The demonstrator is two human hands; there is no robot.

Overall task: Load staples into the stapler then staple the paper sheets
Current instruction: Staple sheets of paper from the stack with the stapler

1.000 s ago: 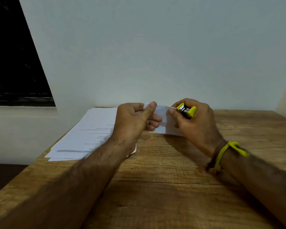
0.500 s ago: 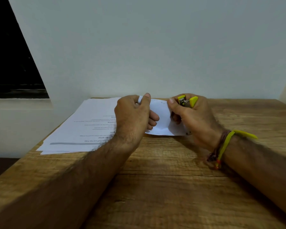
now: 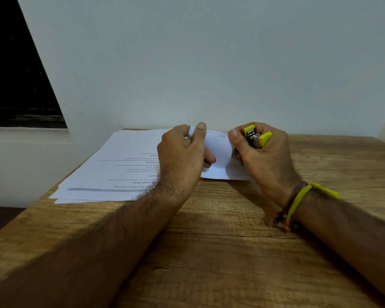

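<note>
My right hand (image 3: 265, 161) grips a small yellow stapler (image 3: 256, 137), which stands hinged open with its metal magazine showing between the two yellow halves. Just to its left, my left hand (image 3: 182, 158) is curled with the thumb up. It pinches a small grey piece that looks like a staple strip (image 3: 187, 138), mostly hidden by the fingers. Both hands rest over the right end of a stack of printed paper sheets (image 3: 111, 172), which lies flat on the wooden table (image 3: 220, 252).
The table's far edge meets a pale wall just behind the hands. The paper stack reaches the table's left edge, where the table drops off. A dark window opening (image 3: 16, 74) is at the upper left. A yellow band (image 3: 298, 201) circles my right wrist.
The view has tilted, so the hands and table sit lower in the frame. Both hands have settled closer to the table. The stapler has opened slightly wider in my right hand.
</note>
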